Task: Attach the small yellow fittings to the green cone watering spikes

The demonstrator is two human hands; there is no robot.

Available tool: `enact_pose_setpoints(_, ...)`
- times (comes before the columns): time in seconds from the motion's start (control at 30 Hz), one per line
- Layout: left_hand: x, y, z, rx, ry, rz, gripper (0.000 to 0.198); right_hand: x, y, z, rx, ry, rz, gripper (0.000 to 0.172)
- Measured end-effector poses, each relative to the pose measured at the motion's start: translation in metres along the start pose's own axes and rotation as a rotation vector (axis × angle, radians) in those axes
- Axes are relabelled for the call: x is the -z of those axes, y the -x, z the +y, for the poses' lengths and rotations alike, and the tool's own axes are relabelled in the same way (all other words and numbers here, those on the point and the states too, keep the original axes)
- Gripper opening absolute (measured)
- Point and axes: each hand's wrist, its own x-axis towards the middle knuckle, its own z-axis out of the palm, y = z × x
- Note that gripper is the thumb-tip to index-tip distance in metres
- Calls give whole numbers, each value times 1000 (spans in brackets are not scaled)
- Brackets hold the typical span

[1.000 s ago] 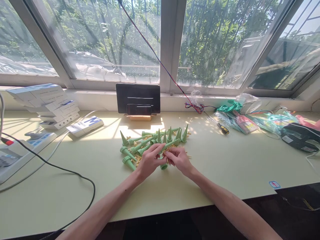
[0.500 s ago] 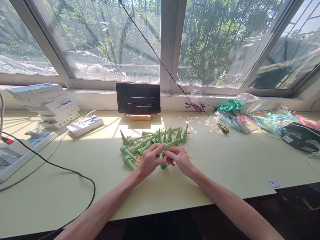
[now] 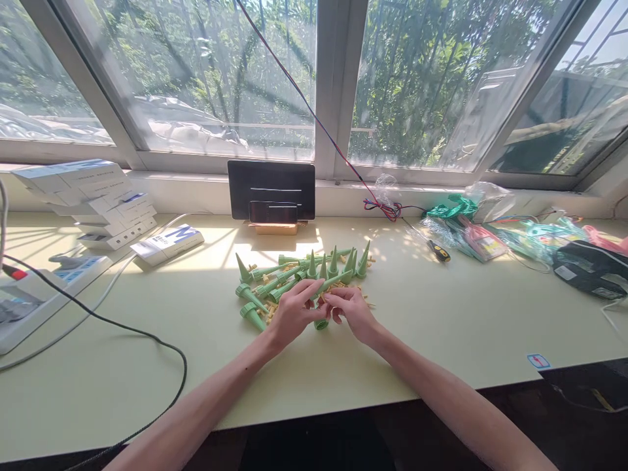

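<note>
My left hand (image 3: pixel 296 307) is closed, with a green plant watering spike (image 3: pixel 334 281) running out from beside its index finger; the fingers hide part of the grip. Close against it, my right hand (image 3: pixel 352 310) pinches a small yellow plastic piece (image 3: pixel 323 297), mostly covered by the fingertips. Below the fingertips shows the round open end of a green part (image 3: pixel 321 324). Around both hands lie several more green spikes (image 3: pixel 252 316), some standing point up like this cone (image 3: pixel 363 260). Small yellow valve pieces (image 3: pixel 269 313) are scattered among them.
A black tablet (image 3: pixel 272 183) leans on a stand behind the pile. At the left are stacked white boxes (image 3: pixel 98 203), a power strip (image 3: pixel 59 294) and a black cable (image 3: pixel 147 337). A screwdriver (image 3: pixel 438 251) and plastic bags (image 3: pixel 483 239) lie at the right.
My hands stay together in nearly the same place, with only slight finger movement. The whole view has shifted very slightly; the spikes lie as before.
</note>
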Motion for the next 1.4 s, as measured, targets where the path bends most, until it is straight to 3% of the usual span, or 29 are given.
enact_pose_setpoints(0.27, -2, 3, -4, -5, 11, 2, 40, -3, 5, 2, 210, 318, 132, 32)
enact_pose_setpoints(0.57, 0, 1, -2, 24, 29, -9, 35, -1, 1, 2, 75, 106, 53, 29)
enact_pose_setpoints(0.83, -2, 1, 1, 68, 3, -4, 33, -4, 2, 0, 122, 180, 90, 30)
enact_pose_setpoints(1.13, 3, -1, 1, 135, -35, -117, 42, 0, 1, 2, 167, 250, 128, 28)
enact_pose_setpoints(1.27, 3, -2, 2, 124, -56, -83, 47, 1, 1, -1, 199, 286, 166, 28)
enact_pose_setpoints(1.4, 3, -4, 3, 102, -69, -48, 40, 2, 2, -3, 218, 380, 233, 27)
